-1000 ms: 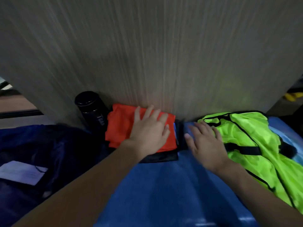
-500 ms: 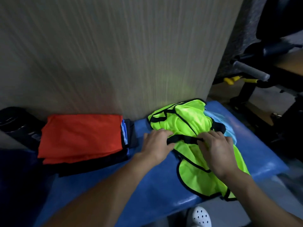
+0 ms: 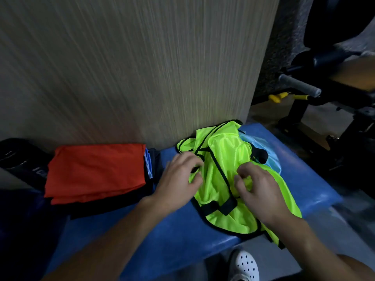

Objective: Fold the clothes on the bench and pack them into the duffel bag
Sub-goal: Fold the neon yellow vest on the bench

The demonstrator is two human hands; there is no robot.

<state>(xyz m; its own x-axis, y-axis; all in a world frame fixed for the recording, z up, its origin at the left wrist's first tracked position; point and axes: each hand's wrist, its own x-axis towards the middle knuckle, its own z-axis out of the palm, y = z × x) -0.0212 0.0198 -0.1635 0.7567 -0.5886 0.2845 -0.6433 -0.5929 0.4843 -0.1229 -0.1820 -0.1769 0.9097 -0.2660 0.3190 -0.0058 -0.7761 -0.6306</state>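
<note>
Head view: the vest [image 3: 221, 159] lies crumpled on the right part of the bench [image 3: 178, 232], against the wall and partly over a blue garment [image 3: 263, 144]. The left hand [image 3: 178, 179] grips its left edge with curled fingers, and the right hand [image 3: 261, 191] pinches fabric near its middle, fingers curled. A folded stack [image 3: 95, 171], orange on top, sits on the bench further left, apart from the vest.

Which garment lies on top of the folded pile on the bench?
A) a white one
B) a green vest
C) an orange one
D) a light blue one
C: the orange garment lies uppermost there; the vest is apart, to its right.
</note>
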